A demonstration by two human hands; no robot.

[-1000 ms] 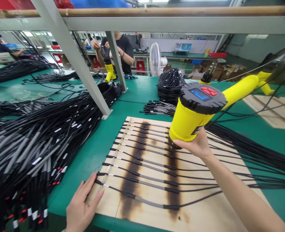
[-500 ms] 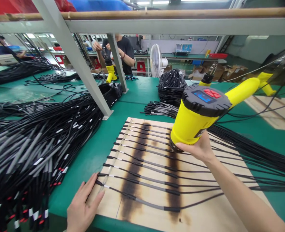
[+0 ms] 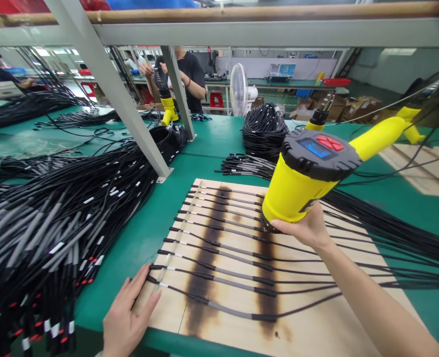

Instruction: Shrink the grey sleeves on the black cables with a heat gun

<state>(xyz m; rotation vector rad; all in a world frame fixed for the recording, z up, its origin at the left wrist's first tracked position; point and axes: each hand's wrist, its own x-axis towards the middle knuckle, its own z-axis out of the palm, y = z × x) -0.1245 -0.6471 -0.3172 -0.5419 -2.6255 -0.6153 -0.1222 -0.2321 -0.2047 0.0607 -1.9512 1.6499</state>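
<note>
My right hand (image 3: 309,227) is wrapped round a yellow heat gun (image 3: 297,191), its dark rear cap with a blue display turned up. The nozzle end points down over the cables and is hidden by the body and my hand. Below it, several black cables (image 3: 228,271) with grey sleeves lie side by side across a wooden board (image 3: 237,332) that bears two dark scorched bands. My left hand (image 3: 128,310) lies at the board's left edge, thumb and fingers apart, close to the nearest cable tips and a clear strip (image 3: 180,230) that crosses them.
A large heap of black cables (image 3: 93,198) covers the left of the green table (image 3: 200,158). A slanted metal post (image 3: 118,94) stands ahead. Coiled cables (image 3: 264,131), a second heat gun (image 3: 318,119) and a fan (image 3: 238,89) are further back. A co-worker (image 3: 191,74) works across the table.
The view has shifted very slightly. Both hands and the heat gun stay in nearly the same place over the board.
</note>
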